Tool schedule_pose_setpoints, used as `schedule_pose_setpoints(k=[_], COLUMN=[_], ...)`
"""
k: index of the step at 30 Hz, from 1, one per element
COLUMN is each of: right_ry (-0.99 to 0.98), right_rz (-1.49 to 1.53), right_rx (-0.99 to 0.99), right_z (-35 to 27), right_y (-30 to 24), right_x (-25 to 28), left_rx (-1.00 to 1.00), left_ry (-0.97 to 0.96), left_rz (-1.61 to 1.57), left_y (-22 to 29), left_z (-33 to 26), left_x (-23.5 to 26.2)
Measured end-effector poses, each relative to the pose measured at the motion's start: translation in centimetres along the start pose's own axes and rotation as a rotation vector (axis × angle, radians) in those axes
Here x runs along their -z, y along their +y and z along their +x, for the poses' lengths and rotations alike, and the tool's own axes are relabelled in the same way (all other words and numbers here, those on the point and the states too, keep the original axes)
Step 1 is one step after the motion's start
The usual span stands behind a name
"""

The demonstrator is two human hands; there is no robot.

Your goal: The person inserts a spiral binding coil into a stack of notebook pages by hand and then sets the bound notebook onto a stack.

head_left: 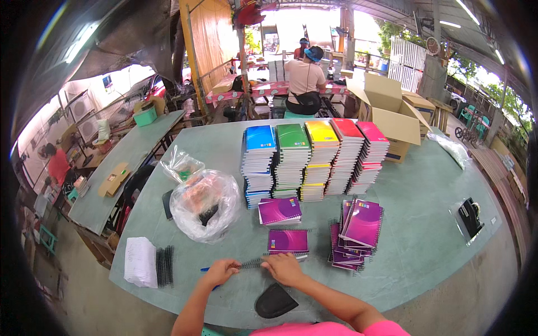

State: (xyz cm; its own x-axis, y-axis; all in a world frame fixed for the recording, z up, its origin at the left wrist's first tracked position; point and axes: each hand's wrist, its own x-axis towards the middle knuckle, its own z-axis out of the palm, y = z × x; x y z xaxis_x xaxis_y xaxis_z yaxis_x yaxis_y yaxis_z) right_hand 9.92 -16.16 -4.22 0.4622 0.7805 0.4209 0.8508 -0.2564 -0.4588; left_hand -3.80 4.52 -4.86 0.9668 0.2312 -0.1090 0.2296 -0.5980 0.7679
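A: Head view, only one to log. Both hands are low at the near edge of the counter. The black spiral binding coil lies flat between them, just in front of the small purple notebook.

B: Handling estimate?

A: My judgement: very light, springy, thin wire or plastic loops. It would bend or snag if squeezed mid-span, and the loops may catch on one another. Best taken by its two ends, pinched lightly, kept straight.

B: State of the fingers?

A: Left hand is curled down, its fingers pinched on the coil's left end. Right hand is pinched on the right end, knuckles up. Both appear clenched on the coil, though the fingertips themselves are hidden under the hands.

B: Arm pose?

A: Forearms enter from the lower edge and converge; wrists are roughly level, palms facing down. The right sleeve is pink.

B: Surroundings?

A: A blue pen by the left hand, a dark pouch near the right forearm, a bundle of black coils to the left, and a fanned pile of purple notebooks to the right.
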Motion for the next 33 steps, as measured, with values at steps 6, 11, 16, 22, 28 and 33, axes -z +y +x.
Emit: schedule_pose_setpoints(k=[6,11,16,22,28,33], right_ry=[-0.059,0.057,0.06,-0.033,-0.166,-0.048], right_rz=[0.08,0.247,0.172,0.152,-0.02,0.495], right_rx=[-0.071,0.12,0.012,0.06,0.084,-0.264], right_z=[-0.2,0.2,0.0,0.0,0.0,1.2], right_y=[0.8,1.4,-0.1,1.1,1.9,2.3], right_x=[1.0,-2.6,0.8,-0.6,0.0,4.6], left_rx=[-0.059,-0.279,-0.129,-0.267,-0.218,-0.193], left_ry=[0.063,0.141,0.071,0.072,-0.128,-0.167], left_rz=[0.361,0.468,0.373,0.497,0.47,0.051], left_y=[3.7,3.8,5.0,2.2,2.9,5.5], left_z=[0.7,0.9,1.4,1.8,1.4,0.3], left_x=[-0.6,-2.4,-2.9,-3.9,-1.1,3.4])
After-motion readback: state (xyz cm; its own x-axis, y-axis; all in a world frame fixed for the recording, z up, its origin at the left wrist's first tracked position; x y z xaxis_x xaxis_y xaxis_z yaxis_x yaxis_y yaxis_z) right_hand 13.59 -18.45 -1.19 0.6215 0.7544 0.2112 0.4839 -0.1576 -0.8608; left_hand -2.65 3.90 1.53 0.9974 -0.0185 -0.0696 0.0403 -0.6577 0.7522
